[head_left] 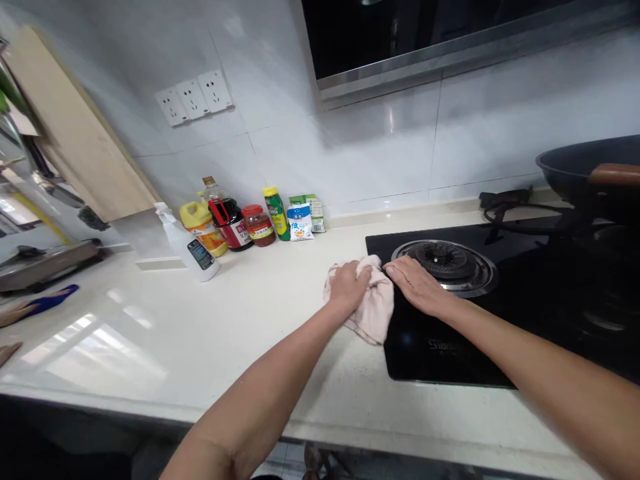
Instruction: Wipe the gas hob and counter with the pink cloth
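A pale pink cloth (376,308) lies bunched over the left edge of the black gas cooktop (415,357), partly on the white countertop (280,313). My left hand (350,283) is closed on the cloth's left part and presses it down. Just right of the cloth, my right hand (413,280) rests flat on the cooktop, its fingers stretched out together toward the cloth and holding nothing. Behind that hand sits the round burner (443,260) with its metal ring, partly covered by the wrist.
Along the wall stand a white spray bottle (187,243), a yellow jug (197,223), a dark sauce bottle (233,223), a red-lidded jar (259,227), a green bottle (277,213) and seasoning packets (301,223). A wok (575,167) is at right, beneath the range hood (400,73).
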The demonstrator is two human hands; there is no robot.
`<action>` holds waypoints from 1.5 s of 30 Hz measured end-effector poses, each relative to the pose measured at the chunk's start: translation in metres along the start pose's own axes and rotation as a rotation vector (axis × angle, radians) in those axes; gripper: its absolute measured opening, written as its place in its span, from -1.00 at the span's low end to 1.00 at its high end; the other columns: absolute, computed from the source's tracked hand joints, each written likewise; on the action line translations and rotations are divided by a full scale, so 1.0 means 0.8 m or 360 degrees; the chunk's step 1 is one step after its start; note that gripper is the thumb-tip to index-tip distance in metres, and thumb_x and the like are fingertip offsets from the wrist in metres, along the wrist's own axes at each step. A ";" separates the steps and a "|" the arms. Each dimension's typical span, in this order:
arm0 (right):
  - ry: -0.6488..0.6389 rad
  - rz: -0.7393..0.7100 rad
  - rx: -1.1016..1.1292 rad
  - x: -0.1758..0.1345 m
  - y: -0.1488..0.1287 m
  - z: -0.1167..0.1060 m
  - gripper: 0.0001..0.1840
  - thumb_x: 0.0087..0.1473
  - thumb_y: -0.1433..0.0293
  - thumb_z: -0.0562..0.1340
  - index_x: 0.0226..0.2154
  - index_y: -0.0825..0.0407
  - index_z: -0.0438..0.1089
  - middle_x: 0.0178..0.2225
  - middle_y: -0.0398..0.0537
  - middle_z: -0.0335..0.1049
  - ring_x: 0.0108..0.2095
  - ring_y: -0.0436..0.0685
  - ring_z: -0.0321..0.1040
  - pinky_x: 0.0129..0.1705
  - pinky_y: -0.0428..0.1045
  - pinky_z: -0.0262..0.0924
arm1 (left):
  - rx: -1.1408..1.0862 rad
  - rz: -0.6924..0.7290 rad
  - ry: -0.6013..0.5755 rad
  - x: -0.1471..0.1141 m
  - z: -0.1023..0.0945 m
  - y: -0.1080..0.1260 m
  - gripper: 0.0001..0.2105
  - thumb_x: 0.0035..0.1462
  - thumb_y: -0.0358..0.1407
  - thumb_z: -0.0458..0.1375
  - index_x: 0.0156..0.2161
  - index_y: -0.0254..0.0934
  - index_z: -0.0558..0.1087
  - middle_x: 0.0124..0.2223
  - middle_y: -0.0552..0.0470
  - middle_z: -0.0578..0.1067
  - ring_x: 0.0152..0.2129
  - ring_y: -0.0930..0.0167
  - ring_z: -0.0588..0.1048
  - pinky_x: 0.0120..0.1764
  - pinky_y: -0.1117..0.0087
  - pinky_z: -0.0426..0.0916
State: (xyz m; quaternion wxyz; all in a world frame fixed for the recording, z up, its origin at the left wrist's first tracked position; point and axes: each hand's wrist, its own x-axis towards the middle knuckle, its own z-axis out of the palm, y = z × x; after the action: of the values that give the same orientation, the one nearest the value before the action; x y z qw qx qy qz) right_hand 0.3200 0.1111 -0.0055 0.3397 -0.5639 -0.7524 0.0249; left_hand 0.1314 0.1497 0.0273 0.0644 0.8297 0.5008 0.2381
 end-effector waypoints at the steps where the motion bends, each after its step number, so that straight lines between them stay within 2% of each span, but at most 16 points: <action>1: 0.0071 0.0007 0.0055 0.001 0.002 0.001 -0.46 0.39 0.06 -0.20 -0.25 -0.06 0.35 -0.20 0.00 0.36 -0.14 0.18 0.27 -0.02 0.12 0.18 | -0.0019 0.0081 -0.0020 -0.007 0.002 0.006 -0.73 0.39 -0.18 -0.03 -0.05 -0.22 0.47 -0.03 -0.08 0.55 -0.04 0.24 0.46 0.02 0.22 0.30; 4: 0.0291 0.0089 0.0190 0.006 0.004 0.001 -0.45 0.36 0.00 -0.22 -0.39 -0.07 0.25 -0.30 -0.01 0.32 -0.21 0.19 0.28 -0.05 0.14 0.22 | -0.0014 0.0415 -0.0096 -0.029 0.007 0.024 -0.71 0.32 -0.11 0.06 0.00 -0.22 0.45 0.04 -0.08 0.48 0.03 0.20 0.39 0.11 0.12 0.23; 7: 0.0408 0.0165 0.0318 0.010 0.002 -0.002 -0.42 0.35 -0.02 -0.21 -0.34 -0.07 0.32 -0.28 0.02 0.38 -0.14 0.21 0.32 0.00 0.14 0.22 | 0.0025 0.0593 -0.0201 -0.044 0.004 0.036 -0.66 0.28 -0.06 0.10 0.03 -0.21 0.42 0.04 -0.10 0.43 0.02 0.16 0.35 0.10 0.06 0.23; 11: 0.0390 0.0274 0.0474 0.010 -0.002 -0.009 -0.40 0.32 -0.06 -0.15 -0.29 -0.06 0.42 -0.23 0.00 0.45 -0.14 0.20 0.38 0.00 0.12 0.24 | 0.0040 0.0708 -0.0309 -0.056 -0.007 0.047 -0.53 0.17 0.06 0.17 0.05 -0.22 0.41 0.04 -0.13 0.39 0.01 0.11 0.33 0.10 -0.01 0.22; 14: 0.0351 0.0332 0.0614 0.009 -0.001 -0.016 -0.39 0.33 -0.05 -0.13 -0.32 -0.04 0.43 -0.24 -0.02 0.48 -0.18 0.17 0.41 -0.03 0.09 0.25 | 0.0025 0.0868 -0.0386 -0.061 -0.009 0.055 -0.42 0.12 0.16 0.18 0.08 -0.23 0.41 0.05 -0.14 0.38 0.02 0.09 0.32 0.14 -0.08 0.16; 16: 0.0358 0.0341 0.0636 0.008 0.000 -0.020 -0.40 0.33 -0.04 -0.13 -0.34 -0.04 0.43 -0.27 -0.03 0.49 -0.20 0.16 0.41 -0.06 0.08 0.26 | 0.0008 0.0935 -0.0418 -0.058 -0.007 0.056 -0.43 0.14 0.17 0.16 0.09 -0.21 0.41 0.04 -0.12 0.40 0.04 0.10 0.32 0.17 -0.08 0.13; 19: 0.0413 0.0244 0.0471 0.008 0.000 -0.025 -0.42 0.34 -0.01 -0.12 -0.34 -0.03 0.43 -0.27 -0.01 0.47 -0.20 0.18 0.40 -0.08 0.09 0.24 | 0.0044 0.0892 -0.0368 -0.043 -0.004 0.045 -0.52 0.22 0.08 0.14 0.11 -0.16 0.41 0.08 -0.09 0.41 0.08 0.14 0.33 0.21 -0.02 0.13; 22: 0.0423 0.0039 0.0241 0.005 -0.009 -0.026 -0.45 0.37 0.05 -0.13 -0.35 -0.03 0.40 -0.26 0.02 0.44 -0.19 0.19 0.37 -0.08 0.11 0.21 | 0.0149 0.0665 -0.0281 -0.021 -0.003 0.021 -0.55 0.29 0.02 0.10 0.18 -0.15 0.36 0.14 -0.10 0.39 0.11 0.17 0.34 0.19 0.03 0.18; 25: 0.0335 -0.0158 0.0077 0.000 -0.021 -0.024 -0.51 0.39 0.13 -0.12 -0.34 -0.03 0.38 -0.24 0.03 0.41 -0.17 0.19 0.33 -0.08 0.12 0.20 | 0.0228 0.0392 -0.0262 -0.004 -0.004 -0.002 -0.57 0.32 0.02 0.07 0.18 -0.14 0.34 0.18 -0.10 0.39 0.15 0.16 0.33 0.17 0.02 0.20; 28: 0.0229 -0.0312 -0.0008 -0.003 -0.030 -0.019 -0.59 0.40 0.18 -0.08 -0.28 -0.03 0.38 -0.20 0.02 0.40 -0.15 0.18 0.31 -0.06 0.12 0.17 | 0.0302 0.0268 -0.0204 -0.002 -0.006 -0.012 -0.60 0.34 0.01 0.05 0.12 -0.17 0.36 0.17 -0.12 0.40 0.15 0.15 0.32 0.17 0.00 0.18; 33: 0.0298 -0.0356 0.0000 -0.003 -0.036 -0.020 -0.65 0.40 0.21 -0.07 -0.13 -0.03 0.36 -0.12 0.02 0.39 -0.08 0.19 0.29 -0.03 0.13 0.15 | 0.0325 0.0420 -0.0175 -0.024 -0.006 0.010 -0.59 0.32 -0.01 0.05 0.11 -0.23 0.37 0.07 -0.16 0.42 0.04 0.13 0.37 0.11 -0.01 0.22; 39: 0.0135 -0.0318 0.0092 -0.004 -0.044 -0.026 -0.63 0.41 0.21 -0.08 -0.28 -0.03 0.32 -0.31 -0.07 0.35 -0.25 0.12 0.28 -0.12 0.07 0.16 | 0.0097 0.0844 -0.0191 -0.051 -0.005 0.043 -0.42 0.19 -0.07 0.15 0.26 -0.27 0.26 0.25 -0.23 0.32 0.15 0.06 0.28 0.19 -0.06 0.16; 42: 0.0087 -0.0348 0.0151 -0.005 -0.048 -0.027 -0.61 0.42 0.20 -0.09 -0.33 -0.03 0.30 -0.34 -0.08 0.31 -0.28 0.11 0.26 -0.12 0.06 0.17 | 0.0018 0.0951 -0.0218 -0.051 -0.005 0.044 -0.44 0.17 -0.09 0.17 0.23 -0.28 0.31 0.23 -0.22 0.36 0.18 0.05 0.26 0.21 -0.06 0.14; 45: 0.0072 -0.0350 0.0176 -0.006 -0.050 -0.026 -0.61 0.41 0.19 -0.09 -0.29 -0.03 0.32 -0.30 -0.05 0.33 -0.24 0.13 0.28 -0.10 0.07 0.20 | -0.0021 0.0985 -0.0235 -0.043 -0.004 0.038 -0.47 0.19 -0.07 0.17 0.20 -0.29 0.34 0.21 -0.21 0.39 0.17 0.08 0.28 0.21 -0.02 0.16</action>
State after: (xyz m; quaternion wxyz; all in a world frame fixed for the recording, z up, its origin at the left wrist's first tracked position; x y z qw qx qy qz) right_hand 0.2987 0.0854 0.0247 0.3877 -0.4588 -0.7993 0.0161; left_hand 0.1412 0.1045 0.0295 0.0305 0.9572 0.2172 0.1889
